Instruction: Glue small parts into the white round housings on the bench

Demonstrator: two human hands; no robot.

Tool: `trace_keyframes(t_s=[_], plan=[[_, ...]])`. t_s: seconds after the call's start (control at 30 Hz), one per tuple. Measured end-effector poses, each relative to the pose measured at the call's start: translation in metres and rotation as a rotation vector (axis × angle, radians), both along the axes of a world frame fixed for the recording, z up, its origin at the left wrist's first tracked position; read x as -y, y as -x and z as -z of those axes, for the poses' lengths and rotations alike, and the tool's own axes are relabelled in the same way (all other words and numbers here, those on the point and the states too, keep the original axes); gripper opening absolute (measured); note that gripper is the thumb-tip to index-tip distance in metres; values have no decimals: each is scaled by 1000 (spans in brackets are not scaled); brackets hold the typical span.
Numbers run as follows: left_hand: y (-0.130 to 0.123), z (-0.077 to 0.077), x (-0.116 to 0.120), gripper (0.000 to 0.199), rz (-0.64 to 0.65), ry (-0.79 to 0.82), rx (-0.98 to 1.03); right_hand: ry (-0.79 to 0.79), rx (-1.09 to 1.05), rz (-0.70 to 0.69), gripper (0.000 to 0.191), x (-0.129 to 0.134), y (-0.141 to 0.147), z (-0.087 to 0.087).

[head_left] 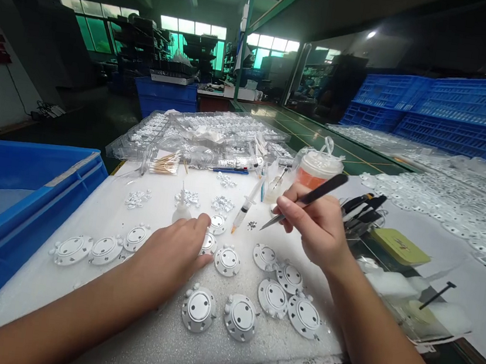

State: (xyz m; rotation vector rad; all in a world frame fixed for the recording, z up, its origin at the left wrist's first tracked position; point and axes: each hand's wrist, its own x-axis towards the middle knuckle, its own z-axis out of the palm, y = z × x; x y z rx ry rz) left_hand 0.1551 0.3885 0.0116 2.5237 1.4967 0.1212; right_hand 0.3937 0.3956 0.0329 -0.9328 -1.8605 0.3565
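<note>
My right hand [315, 223] grips black-handled tweezers [307, 200]. Their pointed tip slants down-left, just right of a little heap of tiny dark pieces [251, 225] on the white foam sheet [135, 334]. My left hand [177, 245] is closed around the edge of a white round part [209, 244], its thumb and forefinger on either side; the hand covers some of that part. Similar white discs [227, 260], each with two dark dots, lie around both hands. A syringe with an orange tip [243, 210] leans between the hands. A small squeeze bottle [181, 210] stands behind my left fingers.
Cotton swabs [165, 162] and small white pieces [223, 204] sit farther back, before clear trays [214, 124]. A blue bin [23, 202] borders the left. At right are a white tub [320, 166], a yellow-green box [400, 246] and blue crates [468, 109].
</note>
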Motion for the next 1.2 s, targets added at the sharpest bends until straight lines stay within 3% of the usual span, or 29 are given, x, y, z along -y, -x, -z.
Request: trace_keyframes(t_s=[0.13,0.3,0.43,0.53,0.7,0.87,0.97,1.13,1.2], plan=[[3,-7,1,41,-8,-27,32,56,149,109,35,-7,2,1],[-2,-13,5,38,42,7,263,269,253,243,41,-18,-11,0],[-8,-7,7,33,47,105,398,324,199,273,40,-23,-22,1],[-10,1,7,29,58,81,411,350,259,298,44,-24,-20,3],[-10,12,5,28,62,-2,389,275,362,267,36,-15,-7,-3],[-11,13,4,30,61,-32,384,59,273,292,16,23,-7,-6],[-12,11,5,30,63,-18,358,-53,222,394,17,57,-12,8],[-12,12,5,31,60,-21,331,139,-196,689,23,101,-21,59],[-11,14,4,31,58,-36,326,169,-247,767,25,112,-28,80]])
